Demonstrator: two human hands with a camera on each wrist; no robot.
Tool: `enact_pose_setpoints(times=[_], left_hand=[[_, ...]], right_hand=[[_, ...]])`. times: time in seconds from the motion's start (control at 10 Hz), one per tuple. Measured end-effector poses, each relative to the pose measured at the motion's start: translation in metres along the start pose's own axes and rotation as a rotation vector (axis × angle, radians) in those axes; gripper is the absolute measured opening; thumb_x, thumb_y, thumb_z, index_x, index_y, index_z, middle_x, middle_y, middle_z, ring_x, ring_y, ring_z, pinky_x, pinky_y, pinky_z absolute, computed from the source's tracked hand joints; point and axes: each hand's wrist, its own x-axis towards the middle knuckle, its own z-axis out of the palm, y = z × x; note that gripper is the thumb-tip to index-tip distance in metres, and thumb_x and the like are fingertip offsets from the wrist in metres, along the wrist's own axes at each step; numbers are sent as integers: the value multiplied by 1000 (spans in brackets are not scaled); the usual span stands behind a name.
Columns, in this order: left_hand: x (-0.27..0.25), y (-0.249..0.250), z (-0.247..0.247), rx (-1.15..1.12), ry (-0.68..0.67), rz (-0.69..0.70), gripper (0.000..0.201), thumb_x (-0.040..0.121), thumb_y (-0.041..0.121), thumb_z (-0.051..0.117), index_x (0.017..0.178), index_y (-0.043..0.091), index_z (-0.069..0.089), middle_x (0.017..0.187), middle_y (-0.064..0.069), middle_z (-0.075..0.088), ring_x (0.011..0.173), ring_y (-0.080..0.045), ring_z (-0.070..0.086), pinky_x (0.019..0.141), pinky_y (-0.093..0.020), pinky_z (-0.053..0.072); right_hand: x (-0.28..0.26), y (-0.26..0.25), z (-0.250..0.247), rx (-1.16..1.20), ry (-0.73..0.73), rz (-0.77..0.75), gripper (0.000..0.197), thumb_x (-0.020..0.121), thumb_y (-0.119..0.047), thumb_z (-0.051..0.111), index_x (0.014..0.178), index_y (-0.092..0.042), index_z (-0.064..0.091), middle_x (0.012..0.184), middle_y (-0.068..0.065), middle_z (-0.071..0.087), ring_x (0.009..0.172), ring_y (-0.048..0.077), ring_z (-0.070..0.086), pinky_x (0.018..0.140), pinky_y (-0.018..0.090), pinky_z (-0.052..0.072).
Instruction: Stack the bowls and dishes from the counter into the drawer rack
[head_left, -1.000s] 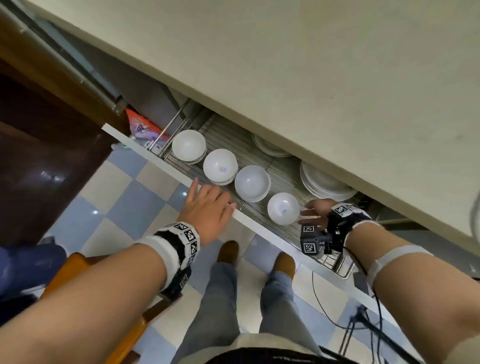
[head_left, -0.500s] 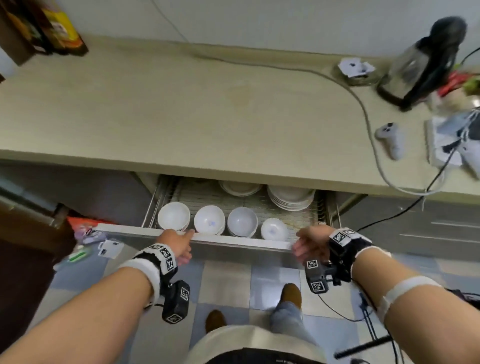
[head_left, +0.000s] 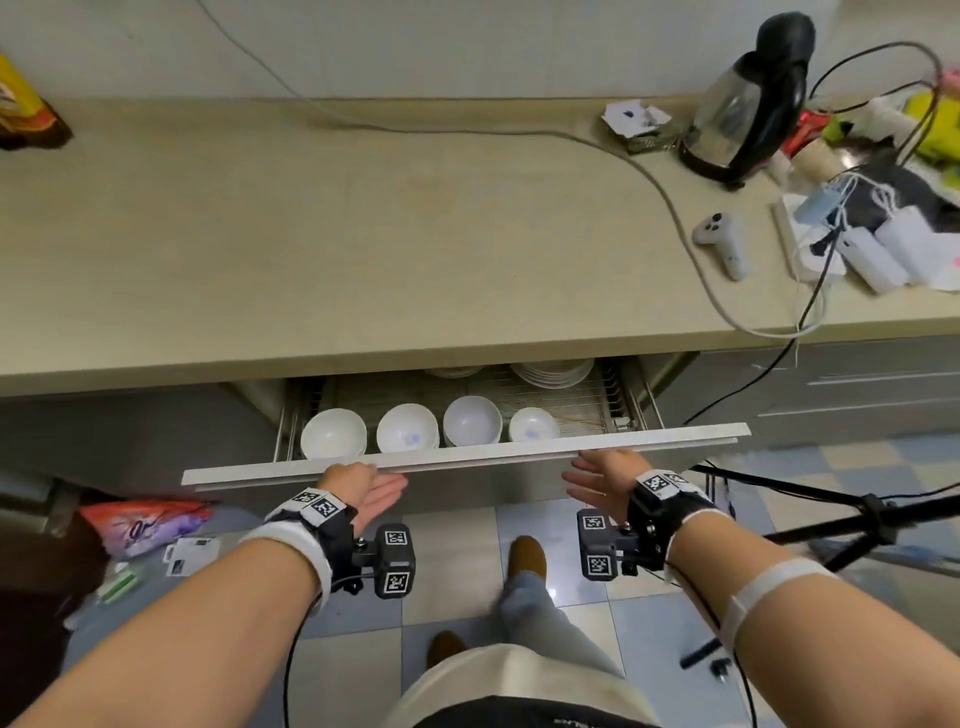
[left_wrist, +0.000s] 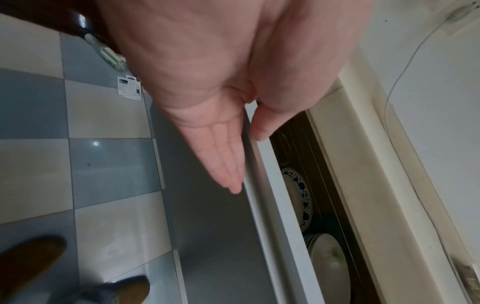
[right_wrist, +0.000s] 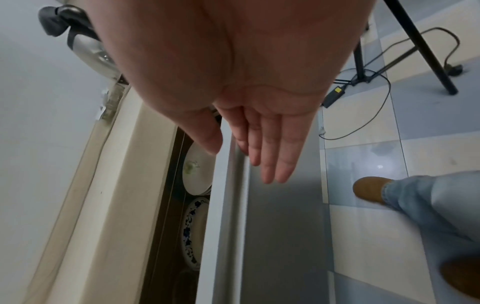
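The drawer rack (head_left: 587, 410) stands partly open under the counter (head_left: 311, 234). Its front row holds several white bowls (head_left: 408, 427), with stacked white plates (head_left: 553, 371) behind, half under the counter. My left hand (head_left: 374, 491) lies flat on the drawer front panel (head_left: 467, 460), fingers (left_wrist: 226, 164) straight and thumb over the top edge. My right hand (head_left: 587, 475) presses the same panel further right, its fingers (right_wrist: 272, 156) straight too. In the wrist views a blue-patterned plate (left_wrist: 298, 197) (right_wrist: 192, 232) and white plates (left_wrist: 327, 263) (right_wrist: 197, 170) show inside. Neither hand holds anything.
A kettle (head_left: 748, 98), a cable (head_left: 649, 171), a grey controller (head_left: 724, 244) and chargers (head_left: 872, 244) sit on the counter's right end. On the floor are a pink bag (head_left: 145, 525) at the left and black tripod legs (head_left: 831, 514) at the right. My foot (head_left: 527, 556) stands below the drawer.
My right hand came away from the smallest bowl to the drawer front, and my left hand dropped from the top edge onto the panel. Less of the rack shows; my head has lifted.
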Motion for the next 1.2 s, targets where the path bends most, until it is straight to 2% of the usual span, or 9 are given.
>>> enact_pose_setpoints(times=[0.1,0.2,0.3,0.5,0.7,0.8,1.0,1.1,1.2], left_hand=[[3,14,13,29,14,63,33,100,1,46,132,-8,46,132,-24,61,117,-33,63,99,-41,50],[15,23,21,35,26,79,26,96,-2,52,122,-6,54,131,-20,63,118,-30,63,98,-40,50],[24,36,33,23,37,95,34,95,-4,54,129,-5,53,133,-16,62,123,-28,60,102,-43,49],[42,63,52,8,66,105,39,96,-5,50,136,-3,49,140,-10,58,127,-26,57,105,-44,47],[54,82,65,-23,97,121,75,93,-13,47,157,10,14,146,-10,54,129,-27,55,106,-44,45],[58,87,70,-63,103,139,79,92,-13,49,157,12,13,145,-9,54,128,-27,56,105,-45,46],[65,91,73,-82,99,133,51,94,-7,52,142,4,40,131,-6,61,122,-25,60,94,-40,51],[57,90,72,-76,74,164,46,96,-2,51,139,8,41,131,-6,63,123,-27,60,102,-43,48],[42,85,58,28,-7,135,38,98,9,51,136,9,47,125,-8,68,115,-27,65,104,-43,47]], right_hand=[[8,-11,13,-21,3,-35,43,96,-4,46,139,1,45,144,21,51,127,35,57,76,36,56],[18,-25,22,60,4,-41,51,95,1,44,145,-3,40,149,19,47,131,34,53,73,36,55],[25,-38,28,192,-33,-34,67,92,13,35,152,-18,29,154,11,43,135,31,50,76,38,54],[51,-62,38,214,-88,-58,65,93,15,33,151,-15,27,159,7,37,138,30,48,108,46,45],[68,-84,44,213,-110,-40,66,91,15,34,150,-15,32,156,4,42,129,33,55,88,42,54],[75,-91,47,229,-141,-37,68,89,14,37,149,-17,32,156,2,42,125,32,58,88,42,55],[81,-96,52,272,-131,-33,71,89,12,40,152,-18,30,152,3,45,114,30,66,98,46,53],[69,-98,58,166,-66,-48,49,96,5,40,143,-10,41,141,10,55,111,34,67,93,44,55],[47,-95,61,64,-29,-19,34,99,-5,45,132,0,53,126,17,65,96,32,70,78,39,57]])
